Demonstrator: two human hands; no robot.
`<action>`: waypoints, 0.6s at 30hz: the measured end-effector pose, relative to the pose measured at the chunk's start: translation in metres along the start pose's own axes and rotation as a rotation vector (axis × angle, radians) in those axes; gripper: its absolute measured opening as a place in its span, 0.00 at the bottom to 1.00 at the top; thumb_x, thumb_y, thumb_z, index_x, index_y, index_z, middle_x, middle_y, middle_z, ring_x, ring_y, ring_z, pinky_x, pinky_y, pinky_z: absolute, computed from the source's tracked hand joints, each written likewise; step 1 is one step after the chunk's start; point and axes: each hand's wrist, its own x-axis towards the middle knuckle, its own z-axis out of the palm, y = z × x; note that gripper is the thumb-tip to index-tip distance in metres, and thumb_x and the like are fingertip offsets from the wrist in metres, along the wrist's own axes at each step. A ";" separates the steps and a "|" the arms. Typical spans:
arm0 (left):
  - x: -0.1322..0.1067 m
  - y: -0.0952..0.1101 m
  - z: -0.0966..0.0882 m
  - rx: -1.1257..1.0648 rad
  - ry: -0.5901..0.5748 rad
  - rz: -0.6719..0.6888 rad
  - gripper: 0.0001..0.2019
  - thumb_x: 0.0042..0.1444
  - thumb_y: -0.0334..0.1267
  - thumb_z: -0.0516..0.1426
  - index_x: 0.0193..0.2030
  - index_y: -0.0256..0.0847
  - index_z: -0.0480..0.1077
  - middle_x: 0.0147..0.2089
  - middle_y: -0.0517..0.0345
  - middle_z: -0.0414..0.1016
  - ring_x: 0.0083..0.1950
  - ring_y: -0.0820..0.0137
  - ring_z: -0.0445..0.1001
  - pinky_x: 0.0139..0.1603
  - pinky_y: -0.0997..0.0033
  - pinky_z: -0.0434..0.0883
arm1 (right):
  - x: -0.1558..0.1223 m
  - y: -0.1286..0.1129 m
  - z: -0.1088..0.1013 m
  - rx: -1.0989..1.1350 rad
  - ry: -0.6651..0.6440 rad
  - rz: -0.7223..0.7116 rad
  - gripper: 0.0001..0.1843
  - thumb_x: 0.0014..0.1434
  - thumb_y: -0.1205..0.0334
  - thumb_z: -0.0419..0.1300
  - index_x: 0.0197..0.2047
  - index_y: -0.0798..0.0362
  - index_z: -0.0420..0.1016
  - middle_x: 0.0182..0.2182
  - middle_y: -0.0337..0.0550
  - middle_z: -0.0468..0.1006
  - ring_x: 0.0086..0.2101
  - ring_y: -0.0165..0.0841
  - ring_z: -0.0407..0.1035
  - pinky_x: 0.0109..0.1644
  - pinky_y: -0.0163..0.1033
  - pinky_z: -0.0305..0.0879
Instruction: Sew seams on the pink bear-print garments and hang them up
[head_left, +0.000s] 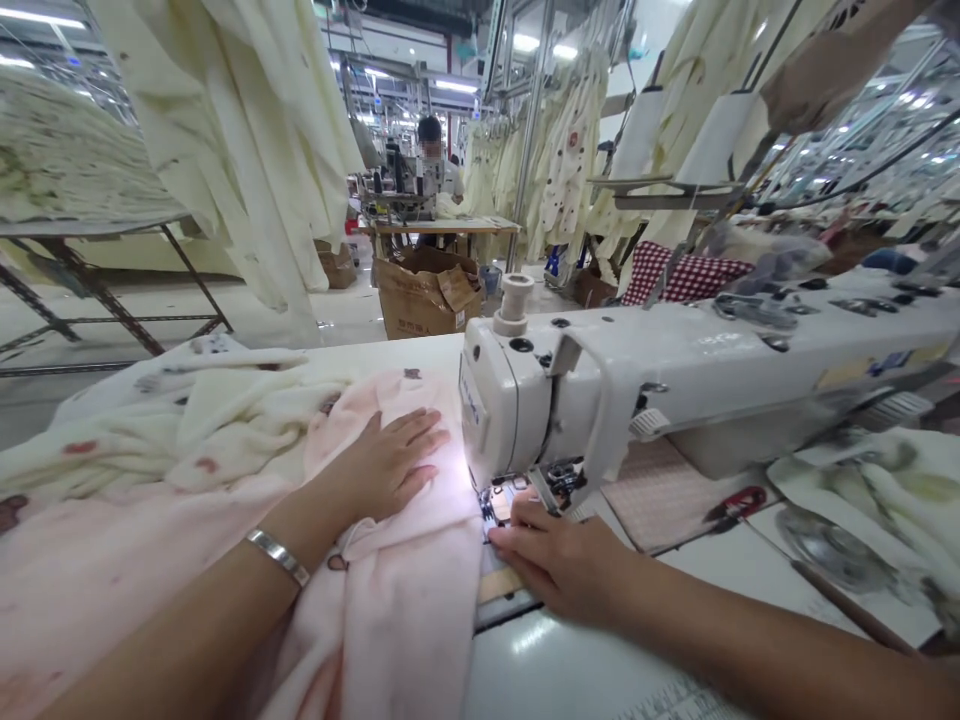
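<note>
My left hand point(386, 462) lies flat with fingers spread on pink fleece fabric point(397, 590), just left of the needle area. A silver bracelet point(278, 555) sits on that wrist. My right hand point(559, 560) rests on the table under the head of the white sewing machine point(675, 385), fingers stretched toward the presser foot point(501, 500) and touching the fabric edge. The machine's lamp lights the cloth by the needle.
Cream printed fabric point(187, 420) is heaped at the left. Red-handled snips point(731, 505) lie right of the machine. Cream garments point(247, 130) hang overhead. A cardboard box point(424, 290) stands beyond the table; another person point(431, 160) works at a far machine.
</note>
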 end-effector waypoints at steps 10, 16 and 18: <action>-0.048 0.105 -0.025 -0.032 -0.092 -0.269 0.15 0.58 0.33 0.47 0.47 0.40 0.71 0.54 0.42 0.71 0.54 0.50 0.69 0.52 0.39 0.60 | -0.045 -0.058 -0.047 0.284 -0.349 0.166 0.13 0.59 0.49 0.57 0.43 0.47 0.73 0.32 0.42 0.73 0.35 0.36 0.66 0.40 0.42 0.56; 0.004 0.051 -0.039 -0.083 -0.056 -0.303 0.08 0.59 0.38 0.53 0.40 0.36 0.69 0.42 0.54 0.72 0.43 0.66 0.71 0.46 0.59 0.68 | -0.102 -0.074 -0.083 0.390 -0.557 0.307 0.07 0.53 0.68 0.59 0.24 0.51 0.74 0.27 0.38 0.76 0.30 0.32 0.69 0.35 0.35 0.57; 0.004 0.050 -0.039 -0.111 -0.043 -0.298 0.09 0.59 0.41 0.54 0.39 0.36 0.69 0.40 0.56 0.72 0.41 0.69 0.71 0.44 0.62 0.69 | -0.103 -0.068 -0.089 0.441 -0.583 0.371 0.07 0.54 0.66 0.58 0.27 0.50 0.77 0.26 0.37 0.77 0.29 0.31 0.70 0.32 0.33 0.56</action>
